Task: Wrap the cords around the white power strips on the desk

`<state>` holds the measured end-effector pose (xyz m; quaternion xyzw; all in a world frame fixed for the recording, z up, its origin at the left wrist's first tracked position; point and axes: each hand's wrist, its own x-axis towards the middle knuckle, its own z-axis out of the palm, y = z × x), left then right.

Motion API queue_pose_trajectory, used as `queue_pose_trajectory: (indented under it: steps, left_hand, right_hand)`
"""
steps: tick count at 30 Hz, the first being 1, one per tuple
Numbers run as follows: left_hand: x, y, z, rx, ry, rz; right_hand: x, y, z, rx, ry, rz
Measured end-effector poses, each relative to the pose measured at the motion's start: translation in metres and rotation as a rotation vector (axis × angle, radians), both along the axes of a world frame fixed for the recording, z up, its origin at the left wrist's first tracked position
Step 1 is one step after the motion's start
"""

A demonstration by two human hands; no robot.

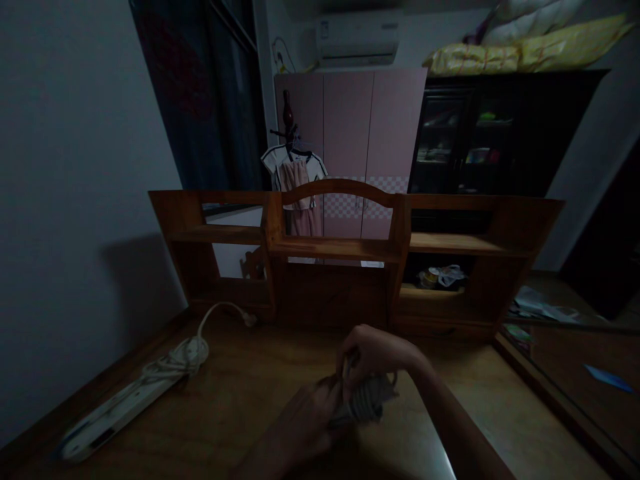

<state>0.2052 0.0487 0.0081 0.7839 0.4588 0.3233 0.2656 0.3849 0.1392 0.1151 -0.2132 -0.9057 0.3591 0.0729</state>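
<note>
A: Where's the cord bundle (367,402)?
B: Btwn both hands, above the front-centre of the tabletop (235,407). Grey, cord wound in tight round loops about a flattish body; blurred, so exact type can't be told.
A: State of each hand?
B: L hand (307,410): fingers closed round the bundle's near-L end. R hand (373,353): bent at wrist, over the top, fingers pinching cord.
A: Materials nearby?
B: Tabletop: smooth, glossy, pale-brown wood grain. At L, a power strip (125,415): long, narrow, whitish, prob. plastic, w/ pale cord (187,355) heaped in loops at its far end; plug (250,320) lies just before the shelf unit (335,249), reddish-brown wood w/ arched centre rail.
A: Bkgd. & writing?
B: Pink cabinet (347,127), flat panels, chequered band. AC unit (357,43): white, rounded, w/ small label (325,29), too small to read.
</note>
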Motion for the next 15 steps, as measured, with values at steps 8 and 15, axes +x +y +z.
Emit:
queue_pose_trajectory:
  steps: [8, 15]
  left_hand:
    - [0.001, -0.006, -0.01, 0.282, 0.042, 0.139]
    - [0.002, 0.003, 0.006, 0.128, -0.478, 0.537]
  right_hand:
    - [0.014, 0.04, -0.027, -0.392, 0.266, -0.134]
    - [-0.004, 0.047, -0.044, -0.276, 0.314, -0.162]
